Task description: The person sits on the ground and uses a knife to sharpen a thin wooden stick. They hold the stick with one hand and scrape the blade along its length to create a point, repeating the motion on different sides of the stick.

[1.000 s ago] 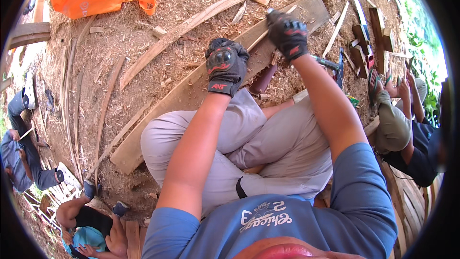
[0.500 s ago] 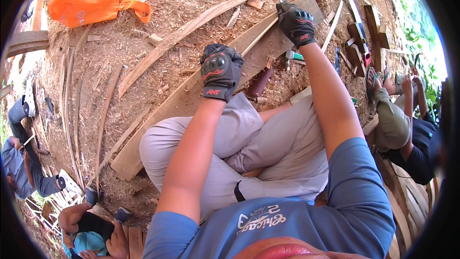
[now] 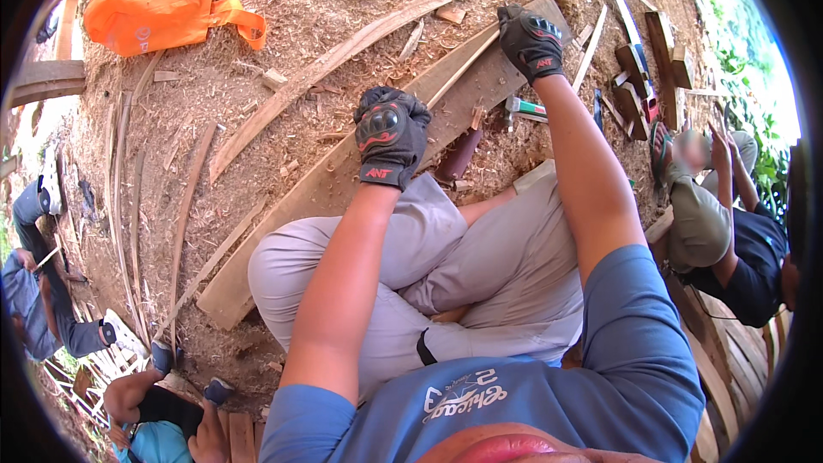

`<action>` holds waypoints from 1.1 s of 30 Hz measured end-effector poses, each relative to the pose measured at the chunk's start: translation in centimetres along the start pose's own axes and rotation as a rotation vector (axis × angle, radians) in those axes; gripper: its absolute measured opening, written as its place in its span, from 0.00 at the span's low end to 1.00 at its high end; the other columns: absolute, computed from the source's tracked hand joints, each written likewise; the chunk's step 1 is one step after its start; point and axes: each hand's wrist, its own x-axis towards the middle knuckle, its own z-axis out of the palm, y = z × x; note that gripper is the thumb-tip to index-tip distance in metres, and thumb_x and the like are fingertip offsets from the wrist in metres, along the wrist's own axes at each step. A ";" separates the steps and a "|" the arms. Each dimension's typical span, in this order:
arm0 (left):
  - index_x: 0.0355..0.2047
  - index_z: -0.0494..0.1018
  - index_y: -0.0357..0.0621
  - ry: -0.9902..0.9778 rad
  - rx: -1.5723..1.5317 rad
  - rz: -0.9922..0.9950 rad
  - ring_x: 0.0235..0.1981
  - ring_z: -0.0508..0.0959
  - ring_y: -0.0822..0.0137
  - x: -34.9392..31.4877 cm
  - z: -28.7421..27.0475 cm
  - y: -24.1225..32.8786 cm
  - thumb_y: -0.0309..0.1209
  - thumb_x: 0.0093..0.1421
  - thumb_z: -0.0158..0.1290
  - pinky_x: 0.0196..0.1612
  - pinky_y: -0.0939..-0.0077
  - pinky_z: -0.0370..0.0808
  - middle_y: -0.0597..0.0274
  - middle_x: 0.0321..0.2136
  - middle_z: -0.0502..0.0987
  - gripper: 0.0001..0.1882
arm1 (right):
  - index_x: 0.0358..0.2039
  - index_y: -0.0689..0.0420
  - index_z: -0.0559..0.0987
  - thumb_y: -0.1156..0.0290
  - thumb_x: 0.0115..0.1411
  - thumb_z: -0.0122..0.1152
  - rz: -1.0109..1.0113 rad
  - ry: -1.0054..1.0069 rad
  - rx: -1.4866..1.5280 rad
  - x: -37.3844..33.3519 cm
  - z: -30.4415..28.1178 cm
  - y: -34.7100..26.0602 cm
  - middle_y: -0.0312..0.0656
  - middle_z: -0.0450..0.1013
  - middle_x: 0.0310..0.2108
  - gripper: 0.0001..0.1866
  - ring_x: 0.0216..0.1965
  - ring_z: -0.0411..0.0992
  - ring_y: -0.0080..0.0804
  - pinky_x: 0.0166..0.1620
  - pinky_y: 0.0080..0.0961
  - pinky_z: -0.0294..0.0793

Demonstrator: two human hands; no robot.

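Observation:
Both my hands wear black gloves with hard knuckle guards and red marks. A thin wooden strip point(image 3: 463, 69) runs between them, slanting over a wide flat board point(image 3: 300, 197). My left hand point(image 3: 392, 135) is closed around the strip's near end, just above the board's middle. At its far end, my right hand point(image 3: 530, 43) is closed on the strip, over the board's upper right part. The gloves hide both ends of the strip. The board lies diagonally on the ground in front of my crossed legs point(image 3: 411, 266).
Right of the board lie a green-handled hammer point(image 3: 525, 109), a brown cylinder point(image 3: 459, 154) and a handsaw point(image 3: 624, 13) beside wooden blocks point(image 3: 662, 47). A curved plank point(image 3: 343, 47) and an orange bag point(image 3: 159, 4) lie beyond. People sit at left and right. Shavings cover the ground.
My hands keep their hold on the strip, and the left has shifted slightly toward me. The view has moved a little. The person at right has raised their hands.

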 end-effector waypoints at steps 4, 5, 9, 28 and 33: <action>0.27 0.86 0.50 0.012 0.000 0.019 0.47 0.81 0.53 0.1 0.0 -0.6 0.31 0.50 0.71 0.54 0.58 0.77 0.59 0.33 0.86 0.05 | 0.35 0.57 0.86 0.55 0.74 0.46 -0.268 0.160 -0.045 -3.2 2.4 -3.2 0.56 0.83 0.36 0.24 0.38 0.83 0.56 0.43 0.50 0.80; 0.27 0.86 0.50 0.010 -0.013 0.017 0.47 0.81 0.53 0.1 0.0 -0.3 0.31 0.50 0.71 0.54 0.58 0.77 0.59 0.33 0.86 0.05 | 0.36 0.57 0.86 0.54 0.74 0.46 -0.195 0.143 -0.007 -2.4 2.2 -2.3 0.56 0.83 0.36 0.24 0.39 0.83 0.56 0.44 0.50 0.80; 0.27 0.85 0.52 0.027 -0.028 0.044 0.46 0.81 0.54 0.1 0.0 -0.6 0.31 0.50 0.70 0.54 0.58 0.76 0.61 0.32 0.86 0.04 | 0.39 0.57 0.86 0.51 0.75 0.45 -0.028 0.045 0.073 -1.0 0.5 -2.5 0.55 0.84 0.37 0.26 0.40 0.82 0.57 0.47 0.51 0.80; 0.27 0.85 0.49 0.011 0.002 0.001 0.41 0.82 0.52 0.1 -0.5 -1.2 0.33 0.48 0.72 0.51 0.57 0.77 0.57 0.31 0.85 0.07 | 0.38 0.53 0.85 0.58 0.71 0.49 -0.195 0.067 0.007 -4.4 1.4 -5.9 0.52 0.84 0.35 0.18 0.38 0.83 0.52 0.45 0.47 0.80; 0.26 0.85 0.48 -0.002 -0.032 0.038 0.41 0.82 0.52 0.2 0.0 -0.3 0.33 0.48 0.72 0.51 0.57 0.77 0.56 0.30 0.84 0.07 | 0.39 0.52 0.85 0.55 0.76 0.45 -0.009 0.055 -0.002 -0.6 1.0 -1.2 0.51 0.82 0.33 0.21 0.35 0.82 0.48 0.40 0.45 0.80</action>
